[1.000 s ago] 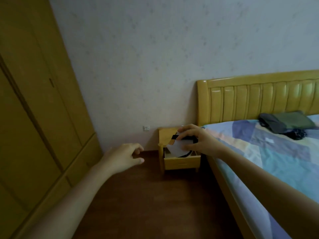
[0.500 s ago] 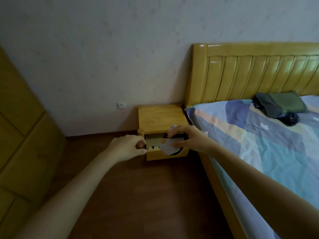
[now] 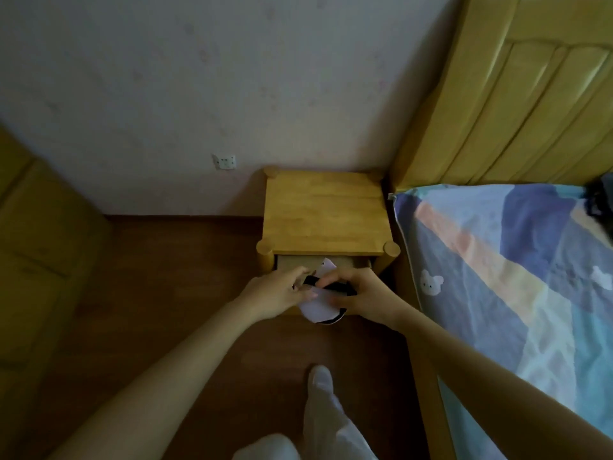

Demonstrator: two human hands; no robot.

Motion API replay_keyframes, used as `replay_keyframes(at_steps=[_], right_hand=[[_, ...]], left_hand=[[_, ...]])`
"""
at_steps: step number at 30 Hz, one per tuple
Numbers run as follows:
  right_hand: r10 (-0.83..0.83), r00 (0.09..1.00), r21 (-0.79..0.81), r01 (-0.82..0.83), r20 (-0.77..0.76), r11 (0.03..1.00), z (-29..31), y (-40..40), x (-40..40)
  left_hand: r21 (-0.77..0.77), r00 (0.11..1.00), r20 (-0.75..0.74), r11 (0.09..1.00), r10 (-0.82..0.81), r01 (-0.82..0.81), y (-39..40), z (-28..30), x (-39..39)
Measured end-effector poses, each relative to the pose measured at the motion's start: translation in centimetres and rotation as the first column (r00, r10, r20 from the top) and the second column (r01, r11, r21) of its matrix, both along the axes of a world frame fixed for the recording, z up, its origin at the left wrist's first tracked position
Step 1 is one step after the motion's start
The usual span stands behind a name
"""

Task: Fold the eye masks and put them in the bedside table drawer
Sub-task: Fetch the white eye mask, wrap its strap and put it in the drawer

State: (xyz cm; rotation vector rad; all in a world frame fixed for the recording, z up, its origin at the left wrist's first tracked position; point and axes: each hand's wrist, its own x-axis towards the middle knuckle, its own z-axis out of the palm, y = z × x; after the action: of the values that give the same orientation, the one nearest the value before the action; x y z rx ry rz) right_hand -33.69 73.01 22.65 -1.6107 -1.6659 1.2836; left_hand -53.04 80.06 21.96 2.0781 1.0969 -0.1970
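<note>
Now eye mask (image 3: 320, 307) pinched between both hands' fingers (image 3: 300, 283), above open drawer (image 3: 292, 261).

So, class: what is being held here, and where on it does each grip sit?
The eye mask: both hands, left and right, pinch its black strap.

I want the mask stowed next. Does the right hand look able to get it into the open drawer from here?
Probably yes. The right hand holds the eye mask just above the open drawer, and only the left hand is near.
</note>
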Motion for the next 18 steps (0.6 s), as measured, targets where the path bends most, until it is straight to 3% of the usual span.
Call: replay_keyframes(at_steps=[4,8,11,15,18], right_hand=[[-0.127,0.989,-0.15,0.115,-0.074,0.982,-6.3,5.9,2.5],[-0.356,0.92,-0.313,0.293,-0.165,0.903,-14.2,9.6,4.0],[-0.592,0.788,-0.489,0.456,-0.166,0.744,-20.9,11.4,4.7],[-0.775,0.63,-0.621,0.585,-0.058,0.522,-28.7,14.0,5.2],[-0.79,0.612,-0.668,0.604,0.039,0.436,-33.0,16.1,6.0]], left_hand=[[-0.113,0.992,0.044,0.987,0.118,-0.113,4.7,-6.1,2.9],[-0.293,0.967,0.011,0.926,0.254,-0.24,8.8,-14.6,4.5],[-0.433,0.934,-0.017,0.839,0.358,-0.329,11.6,-20.9,5.8],[-0.519,0.892,-0.048,0.752,0.449,-0.406,15.0,-28.5,7.7],[-0.602,0.827,-0.064,0.639,0.558,-0.478,16.8,-33.5,9.3]])
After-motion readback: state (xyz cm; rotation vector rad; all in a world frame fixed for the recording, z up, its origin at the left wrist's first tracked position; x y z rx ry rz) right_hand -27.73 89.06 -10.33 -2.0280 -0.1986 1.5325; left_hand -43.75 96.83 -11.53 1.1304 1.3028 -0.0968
